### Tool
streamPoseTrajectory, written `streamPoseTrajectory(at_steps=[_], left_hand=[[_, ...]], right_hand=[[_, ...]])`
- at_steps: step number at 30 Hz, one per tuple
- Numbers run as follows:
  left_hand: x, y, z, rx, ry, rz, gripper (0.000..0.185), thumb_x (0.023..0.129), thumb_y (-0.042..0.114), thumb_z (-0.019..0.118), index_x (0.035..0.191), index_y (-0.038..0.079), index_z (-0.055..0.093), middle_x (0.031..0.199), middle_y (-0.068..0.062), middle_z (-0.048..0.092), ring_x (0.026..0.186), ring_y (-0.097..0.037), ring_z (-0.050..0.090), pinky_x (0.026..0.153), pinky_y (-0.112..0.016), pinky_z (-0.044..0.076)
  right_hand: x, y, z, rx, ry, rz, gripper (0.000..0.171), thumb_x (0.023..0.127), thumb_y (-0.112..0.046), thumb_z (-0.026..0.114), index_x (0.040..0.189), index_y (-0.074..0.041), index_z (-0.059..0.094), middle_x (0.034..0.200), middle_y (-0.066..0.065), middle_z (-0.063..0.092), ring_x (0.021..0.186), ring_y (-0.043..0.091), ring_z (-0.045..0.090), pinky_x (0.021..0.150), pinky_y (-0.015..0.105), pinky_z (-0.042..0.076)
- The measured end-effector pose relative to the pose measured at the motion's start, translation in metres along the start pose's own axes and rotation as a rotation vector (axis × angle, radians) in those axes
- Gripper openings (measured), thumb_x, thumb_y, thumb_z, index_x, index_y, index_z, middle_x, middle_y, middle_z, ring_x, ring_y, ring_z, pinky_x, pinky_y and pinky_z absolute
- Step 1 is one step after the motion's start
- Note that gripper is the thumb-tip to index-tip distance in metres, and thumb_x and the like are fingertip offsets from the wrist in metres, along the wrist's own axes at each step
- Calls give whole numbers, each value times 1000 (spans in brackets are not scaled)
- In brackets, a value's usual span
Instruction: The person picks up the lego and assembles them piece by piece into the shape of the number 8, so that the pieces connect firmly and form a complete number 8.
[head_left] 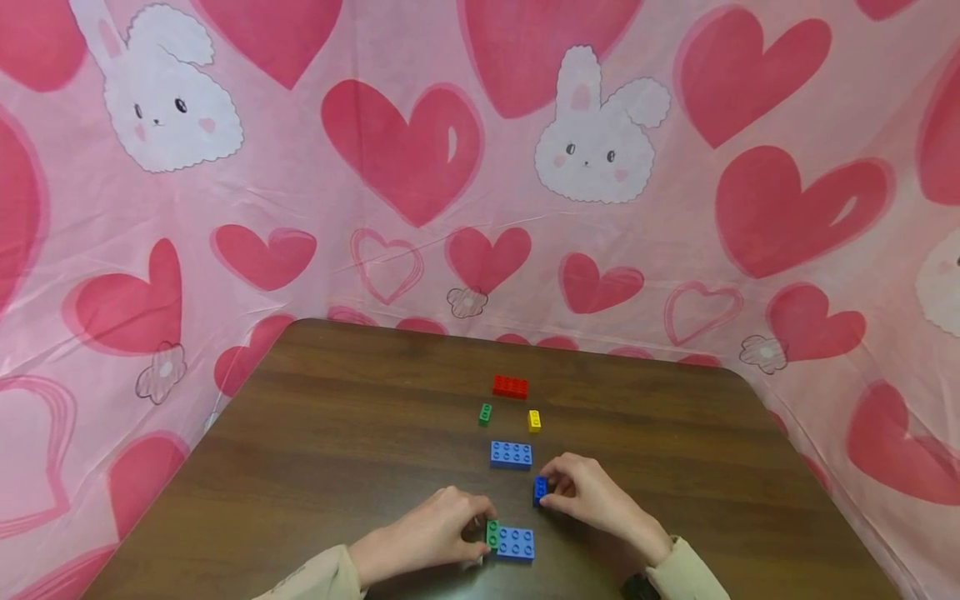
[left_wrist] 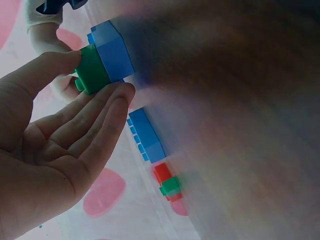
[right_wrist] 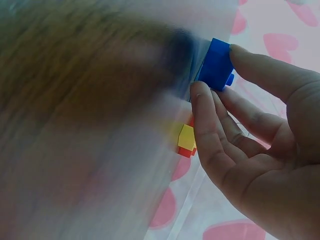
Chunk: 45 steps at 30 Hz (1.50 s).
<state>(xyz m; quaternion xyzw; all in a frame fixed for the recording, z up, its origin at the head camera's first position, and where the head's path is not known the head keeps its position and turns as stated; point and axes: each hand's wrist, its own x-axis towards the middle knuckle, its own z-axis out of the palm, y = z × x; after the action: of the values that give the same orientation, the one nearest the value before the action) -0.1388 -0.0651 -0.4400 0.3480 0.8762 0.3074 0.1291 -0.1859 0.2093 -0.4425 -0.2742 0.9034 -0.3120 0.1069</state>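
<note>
My left hand (head_left: 448,527) pinches a small green brick (head_left: 492,535) between thumb and fingers. This green brick sits right at the left end of a light blue brick (head_left: 517,543) with several studs, near the front of the table. In the left wrist view the green brick (left_wrist: 92,70) lies against the end of the blue brick (left_wrist: 112,50). Slightly farther back and to the right, my right hand (head_left: 588,493) grips a small dark blue brick (head_left: 540,491), thumb on one side and fingertips on the other. The right wrist view shows that brick (right_wrist: 216,64) with its studs facing the palm.
Beyond the hands, a second light blue brick (head_left: 511,455) lies on the brown wooden table (head_left: 337,433). Farther back are a small green brick (head_left: 485,414), a small yellow brick (head_left: 534,421) and a red brick (head_left: 510,387). A pink heart-patterned cloth (head_left: 450,183) hangs behind the table.
</note>
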Motion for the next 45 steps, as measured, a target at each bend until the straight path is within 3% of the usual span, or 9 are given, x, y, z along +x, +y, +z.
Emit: streamPoseTrajectory(at_steps=[27,45], left_hand=[[1,-1,0,0,6,2,27,84,21,79,109,14,72,95,5,76,81,5,64,71,-11,52],[0,-1,1,-2,11,6,26,84,21,79,108,15,72,97,5,76,82,5,64,72,-12,53]], right_hand=[[-10,-11,2,17,-14,7,30,86,-26,76,108,-7,69,96,5,67,75,-2,58,66,17,53],[-21,-20,6,30,14,-46,27,87,-24,75,107,-7,68,95,3,66,76,-4,57,66,19,54]])
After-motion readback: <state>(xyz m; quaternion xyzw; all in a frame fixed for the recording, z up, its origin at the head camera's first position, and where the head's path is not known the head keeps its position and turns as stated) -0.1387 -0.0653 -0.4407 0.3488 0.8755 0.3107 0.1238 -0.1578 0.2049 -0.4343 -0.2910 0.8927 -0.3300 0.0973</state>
